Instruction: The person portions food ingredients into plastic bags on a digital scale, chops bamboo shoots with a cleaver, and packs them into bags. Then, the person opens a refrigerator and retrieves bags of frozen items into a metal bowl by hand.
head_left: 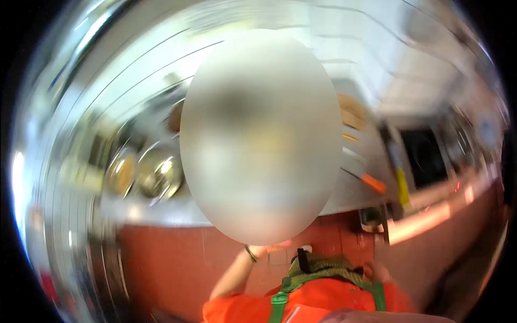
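Note:
My left hand is in front of the metal counter, at the lower edge of a large blurred oval. The wrist wears a dark band, and the oval covers most of the hand, so its fingers and anything in them cannot be made out. Low beside my body on the right, a smeared patch looks like my right hand; its fingers are not distinguishable. An orange-handled knife lies on the right of the counter. Whatever is at the counter's middle is hidden.
Shiny metal bowls stand on the counter's left. A brown item lies at the right rear. Farther right are a yellow strip and a dark square recess. The floor has red tiles.

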Tool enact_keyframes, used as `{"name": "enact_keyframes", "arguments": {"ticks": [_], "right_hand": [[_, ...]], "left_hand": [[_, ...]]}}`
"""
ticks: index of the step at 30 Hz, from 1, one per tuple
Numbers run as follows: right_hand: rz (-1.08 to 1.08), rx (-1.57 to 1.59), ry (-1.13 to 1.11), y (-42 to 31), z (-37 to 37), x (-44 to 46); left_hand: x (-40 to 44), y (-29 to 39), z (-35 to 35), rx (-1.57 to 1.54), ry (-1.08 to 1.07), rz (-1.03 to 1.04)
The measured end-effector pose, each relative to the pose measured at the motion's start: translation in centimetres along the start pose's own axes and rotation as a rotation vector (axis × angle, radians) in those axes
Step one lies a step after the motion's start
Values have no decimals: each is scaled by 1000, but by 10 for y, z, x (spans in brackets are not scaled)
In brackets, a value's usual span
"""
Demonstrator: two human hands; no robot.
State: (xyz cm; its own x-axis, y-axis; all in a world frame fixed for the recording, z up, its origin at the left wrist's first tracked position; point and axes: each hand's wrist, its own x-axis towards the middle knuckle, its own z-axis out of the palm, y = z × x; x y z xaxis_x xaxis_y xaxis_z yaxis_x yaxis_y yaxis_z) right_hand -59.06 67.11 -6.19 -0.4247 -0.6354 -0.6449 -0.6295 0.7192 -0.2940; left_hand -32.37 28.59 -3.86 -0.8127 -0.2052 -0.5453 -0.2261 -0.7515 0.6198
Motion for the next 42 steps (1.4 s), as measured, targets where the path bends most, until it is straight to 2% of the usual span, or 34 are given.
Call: {"name": "enact_keyframes", "arguments": {"ticks": [1, 3, 4, 6, 10, 16, 17, 18, 20, 22, 24, 25, 26, 27, 28, 31, 34, 36, 38, 40, 41, 42], "right_hand": [[0, 7, -43, -3, -5, -5], [1, 20, -129, -4, -17, -15], [38, 138, -22, 16, 3, -16], [47, 171, 47, 41, -1, -27], [122, 271, 169, 121, 31, -53], [327, 694, 284, 258, 105, -129], [352, 776, 381, 283, 111, -147], [437, 773, 263, 310, 109, -164], [493, 708, 325, 367, 123, -190], [534, 688, 338, 430, 134, -205], [581, 698, 353, 478, 117, -224], [628, 691, 386, 498, 108, -227], [626, 704, 371, 515, 98, -230], [657, 756, 473, 531, 87, -228], [679, 812, 571, 555, 79, -220], [672, 937, 555, 605, 64, -194], [703, 1049, 474, 644, 74, -168], [744, 1189, 448, 673, 80, -161], [918, 1256, 291, 701, 107, -144], [973, 1324, 166, 721, 109, -151], [956, 1421, 184, 737, 111, -147], [944, 1517, 212, 768, 113, -135]], "left_hand": [[23, -34, 10, 541, -68, -81], [56, -102, 14, 915, -297, 1], [64, -120, 25, 973, -425, -41], [101, -135, 49, 880, -195, -103], [163, -169, 113, 1143, -379, -197], [223, -216, 187, 1631, -593, -485], [231, -220, 204, 1699, -628, -542], [239, -223, 227, 1761, -677, -596], [267, -235, 282, 1865, -806, -616], [303, -242, 349, 1981, -949, -537], [341, -245, 425, 2166, -1020, -306], [338, -248, 497, 2353, -855, -229], [367, -261, 520, 2302, -878, -150], [390, -273, 574, 2172, -986, -197], [426, -297, 596, 2143, -979, -123], [536, -371, 678, 1981, -1009, 3], [657, -450, 754, 1657, -807, -33], [749, -501, 789, 1562, -676, -55], [851, -552, 783, 1594, -481, -70], [871, -562, 845, 1587, -243, -66], [910, -583, 812, 1573, -198, 19], [978, -615, 759, 1446, -125, -95]]}}
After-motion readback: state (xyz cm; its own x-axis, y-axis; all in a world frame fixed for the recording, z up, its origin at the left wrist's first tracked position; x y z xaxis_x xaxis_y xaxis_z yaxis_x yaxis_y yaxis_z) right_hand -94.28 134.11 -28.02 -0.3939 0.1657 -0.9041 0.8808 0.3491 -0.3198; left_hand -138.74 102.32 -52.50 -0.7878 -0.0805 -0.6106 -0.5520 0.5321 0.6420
